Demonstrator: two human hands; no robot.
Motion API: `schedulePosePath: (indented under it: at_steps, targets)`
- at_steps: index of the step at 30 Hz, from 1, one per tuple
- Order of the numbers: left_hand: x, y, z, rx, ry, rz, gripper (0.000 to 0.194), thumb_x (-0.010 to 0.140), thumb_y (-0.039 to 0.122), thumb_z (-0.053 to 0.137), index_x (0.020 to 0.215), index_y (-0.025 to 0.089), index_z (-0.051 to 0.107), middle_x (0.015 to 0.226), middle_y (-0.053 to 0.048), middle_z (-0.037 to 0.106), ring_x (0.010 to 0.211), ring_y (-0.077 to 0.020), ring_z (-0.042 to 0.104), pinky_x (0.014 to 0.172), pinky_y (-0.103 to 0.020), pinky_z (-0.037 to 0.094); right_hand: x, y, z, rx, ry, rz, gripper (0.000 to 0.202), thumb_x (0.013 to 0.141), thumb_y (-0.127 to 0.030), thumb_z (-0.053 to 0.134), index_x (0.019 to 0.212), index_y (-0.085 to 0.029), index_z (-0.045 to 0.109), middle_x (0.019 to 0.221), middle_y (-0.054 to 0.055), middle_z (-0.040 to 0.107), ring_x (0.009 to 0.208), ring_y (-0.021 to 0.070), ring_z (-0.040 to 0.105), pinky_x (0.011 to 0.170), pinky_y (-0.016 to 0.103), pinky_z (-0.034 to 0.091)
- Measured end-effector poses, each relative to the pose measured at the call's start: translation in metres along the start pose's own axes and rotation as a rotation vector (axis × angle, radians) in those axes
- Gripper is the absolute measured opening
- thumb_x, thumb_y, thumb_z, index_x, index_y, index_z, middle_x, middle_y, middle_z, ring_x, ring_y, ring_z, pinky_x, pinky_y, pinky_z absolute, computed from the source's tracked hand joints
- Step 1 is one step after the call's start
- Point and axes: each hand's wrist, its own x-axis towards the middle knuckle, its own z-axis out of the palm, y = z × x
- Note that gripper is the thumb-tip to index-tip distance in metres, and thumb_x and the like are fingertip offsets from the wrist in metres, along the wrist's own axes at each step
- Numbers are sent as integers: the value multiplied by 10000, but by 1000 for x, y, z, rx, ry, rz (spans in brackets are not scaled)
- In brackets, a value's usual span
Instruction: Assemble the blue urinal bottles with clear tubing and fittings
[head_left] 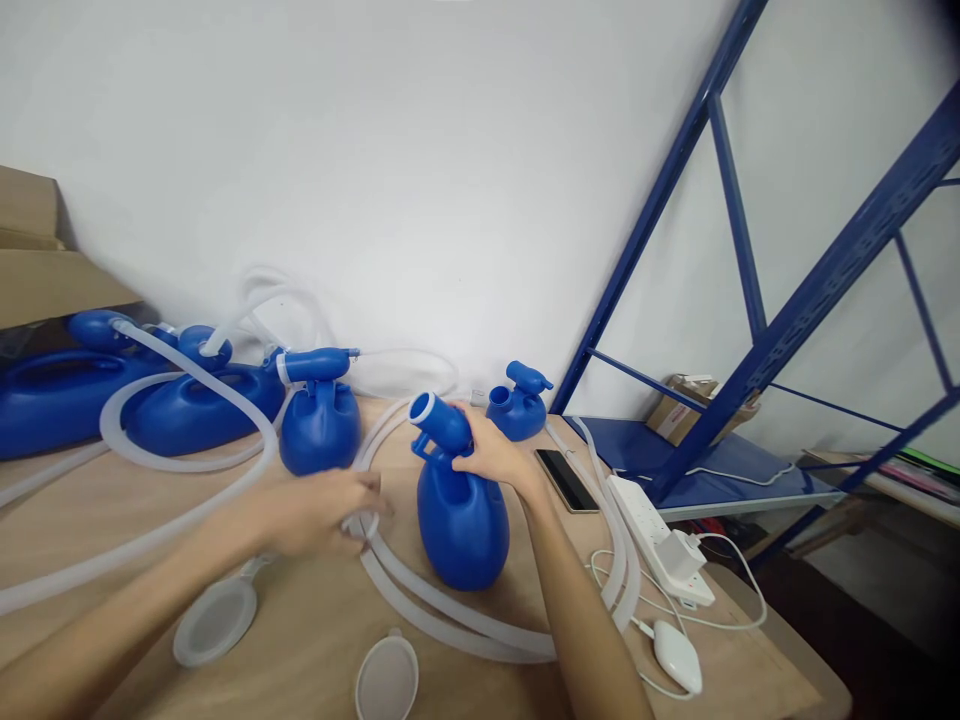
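Note:
My right hand (491,450) is wrapped round the neck of a blue plastic urinal bottle (463,530), which stands on the table with its round, open mouth tilted up to the left. My left hand (330,512), smeared by motion, is just left of this bottle. Its fingers are closed on a small translucent white cap (361,523), partly hidden and apart from the bottle. Two more pale caps, a round lid (216,622) and a second lid (386,680), lie nearer to me. Clear tubing (450,625) loops across the table in front of the bottle.
Several blue bottles with tubes, one an upright bottle (321,430), line the left and back; a small blue bottle (517,412) stands behind. A phone (566,480), power strip (652,535) and white charger (677,657) lie right, beside a blue metal rack (787,330).

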Motion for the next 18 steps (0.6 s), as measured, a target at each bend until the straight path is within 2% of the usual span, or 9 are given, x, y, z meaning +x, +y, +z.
schedulePosePath:
  at_steps: [1, 3, 5, 8, 10, 12, 15, 18]
  targets:
    - [9, -5, -14, -88, 4, -13, 350, 764, 296, 699, 1104, 321, 778, 1072, -22, 719, 937, -227, 710, 838, -282, 538, 1, -3, 4, 14, 15, -3, 909, 685, -97, 728, 1527, -265, 430, 1435, 99, 568, 1292, 306, 542, 1103, 460, 438]
    - [28, -20, -34, -129, 82, -43, 256, 787, 377, 679, 991, 255, 775, 1025, -50, 703, 941, -241, 696, 837, -296, 537, 2, -6, 11, -3, 58, 32, 871, 688, -63, 685, 1504, -264, 456, 1420, 99, 582, 1273, 306, 558, 1095, 459, 443]
    - [44, -37, -42, -166, 205, -94, 329, 813, 499, 656, 961, 219, 742, 1040, -74, 698, 944, -260, 692, 837, -322, 543, 2, -8, 17, -26, 82, 52, 867, 693, -37, 642, 1505, -281, 462, 1433, 99, 576, 1300, 318, 542, 1115, 482, 427]
    - [61, -58, -35, -244, 371, -154, 471, 802, 650, 654, 933, 202, 715, 996, -90, 714, 907, -289, 695, 835, -371, 546, 2, -2, 19, 16, 92, -34, 866, 682, -1, 575, 1488, -304, 485, 1461, 79, 573, 1352, 315, 525, 1154, 495, 409]
    - [68, -64, -25, -312, 459, -182, 533, 759, 716, 688, 869, 194, 696, 981, -109, 726, 936, -321, 698, 864, -406, 548, 3, 6, 18, 102, 72, -149, 854, 681, -5, 566, 1479, -300, 493, 1493, 66, 562, 1392, 303, 512, 1194, 493, 382]
    - [73, -64, -15, -396, 536, -212, 573, 735, 756, 708, 814, 190, 670, 1073, -144, 741, 1023, -351, 698, 931, -441, 546, 3, 15, 19, 216, 46, -222, 810, 706, -54, 615, 1474, -281, 495, 1517, 70, 552, 1429, 300, 493, 1226, 491, 352]
    - [81, -60, -2, -542, 599, -235, 580, 761, 760, 712, 768, 182, 659, 1301, -170, 714, 1159, -365, 681, 1049, -470, 514, 1, 28, 23, 396, 50, -153, 756, 744, -241, 768, 1451, -244, 499, 1470, 112, 591, 1409, 339, 519, 1205, 527, 385]
    - [86, -56, 6, -665, 593, -212, 565, 787, 737, 719, 749, 175, 673, 1322, -169, 717, 1245, -369, 653, 1113, -479, 484, -1, 32, 28, 479, 34, -84, 792, 724, -413, 856, 1416, -239, 512, 1388, 132, 641, 1340, 372, 580, 1142, 565, 453]
